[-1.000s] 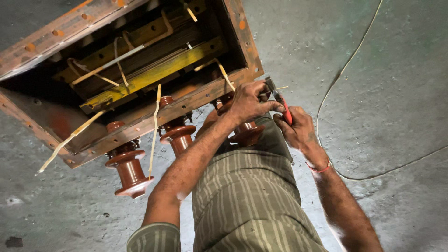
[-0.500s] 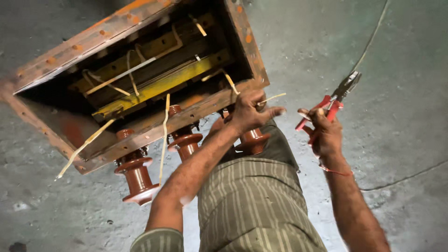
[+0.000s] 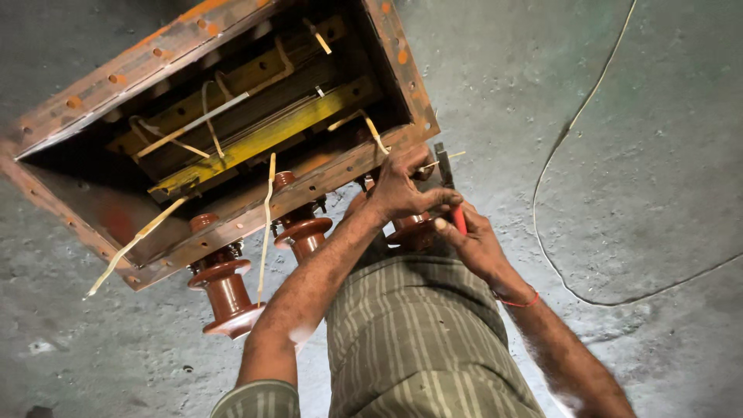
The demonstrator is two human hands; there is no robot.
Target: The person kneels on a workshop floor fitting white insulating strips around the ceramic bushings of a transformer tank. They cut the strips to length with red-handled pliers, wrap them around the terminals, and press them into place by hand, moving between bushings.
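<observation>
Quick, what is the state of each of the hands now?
Left hand: closed, pinching a pale strip at the rusty tank rim.
Right hand: closed, holding red-handled pliers.

Beneath you spreads the rough grey concrete floor [image 3: 658,155]; the rusty open steel tank [image 3: 232,139] stands on it, and a thin pale cable [image 3: 553,155] snakes across.

red-handled pliers [image 3: 451,193] upright at tank rim [image 3: 340,166]

Tight at tank corner, open floor to the right

Both hands [image 3: 402,186] [image 3: 474,244] crowd the rusty tank rim [image 3: 309,182]; brown insulators [image 3: 226,286] and pale strips [image 3: 267,224] block the near side. Concrete floor [image 3: 658,116] right is free apart from a thin cable [image 3: 557,155].
</observation>
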